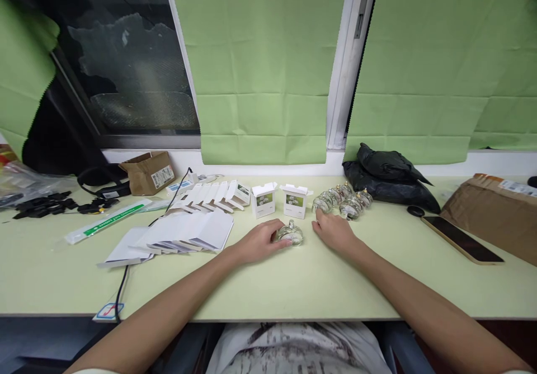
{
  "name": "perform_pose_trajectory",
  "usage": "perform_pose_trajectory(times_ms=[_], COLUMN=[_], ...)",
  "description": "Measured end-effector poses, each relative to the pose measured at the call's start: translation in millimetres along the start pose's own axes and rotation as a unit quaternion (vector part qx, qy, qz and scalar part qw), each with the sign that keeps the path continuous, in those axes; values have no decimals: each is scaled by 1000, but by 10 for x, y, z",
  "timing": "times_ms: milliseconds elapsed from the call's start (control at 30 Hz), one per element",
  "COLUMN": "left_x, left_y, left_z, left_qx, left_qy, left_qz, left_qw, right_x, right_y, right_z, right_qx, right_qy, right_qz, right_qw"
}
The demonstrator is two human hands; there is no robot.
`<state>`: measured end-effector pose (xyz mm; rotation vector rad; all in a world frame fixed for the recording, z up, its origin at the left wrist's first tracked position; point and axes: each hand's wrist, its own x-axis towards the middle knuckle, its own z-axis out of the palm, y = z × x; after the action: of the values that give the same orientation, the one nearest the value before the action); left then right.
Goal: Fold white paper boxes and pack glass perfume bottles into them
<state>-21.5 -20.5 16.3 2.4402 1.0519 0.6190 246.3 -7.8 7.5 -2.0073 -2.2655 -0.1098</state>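
My left hand (259,241) rests on the pale green table (293,284), fingers curled around a small clear glass bottle (292,233) lying on the surface. My right hand (332,230) lies just right of the bottle, palm down, fingers loosely bent and touching nothing I can make out. Behind the hands stand two small open white boxes with a flower picture, one at the left (264,200) and one at the right (295,200). A cluster of several similar glass bottles (344,200) sits behind my right hand.
A row of flat folded white boxes (212,196) and a fan of white cards (180,234) lie at the left. A black bag (388,175), a phone (461,238) and a brown parcel (495,212) are at the right. A cable (126,273) runs off the front edge.
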Motion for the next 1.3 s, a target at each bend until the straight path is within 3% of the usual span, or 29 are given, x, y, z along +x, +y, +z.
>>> perform_pose_trajectory(times_ms=[167, 300, 467, 633, 900, 1300], left_x=[4, 10, 8, 4, -1, 3], left_y=[-10, -23, 3, 25, 22, 33], left_z=[3, 15, 9, -2, -8, -4], left_qx=[-2, 1, -5, -12, -18, -22], left_qy=[-1, 4, 5, 3, -1, 4], left_qz=[5, 4, 3, 2, -4, 10], left_qw=[1000, 1000, 1000, 1000, 1000, 1000], right_x=[-49, -118, -217, -268, -251, -262], right_y=[-61, -132, -217, -278, -334, -377], right_z=[-49, -92, -142, -128, -54, -117], right_qx=[106, 232, 330, 364, 382, 342], right_qy=[95, 159, 198, 217, 233, 229], right_qz=[-61, -138, -208, -238, -232, -295], right_qw=[988, 950, 899, 874, 864, 862])
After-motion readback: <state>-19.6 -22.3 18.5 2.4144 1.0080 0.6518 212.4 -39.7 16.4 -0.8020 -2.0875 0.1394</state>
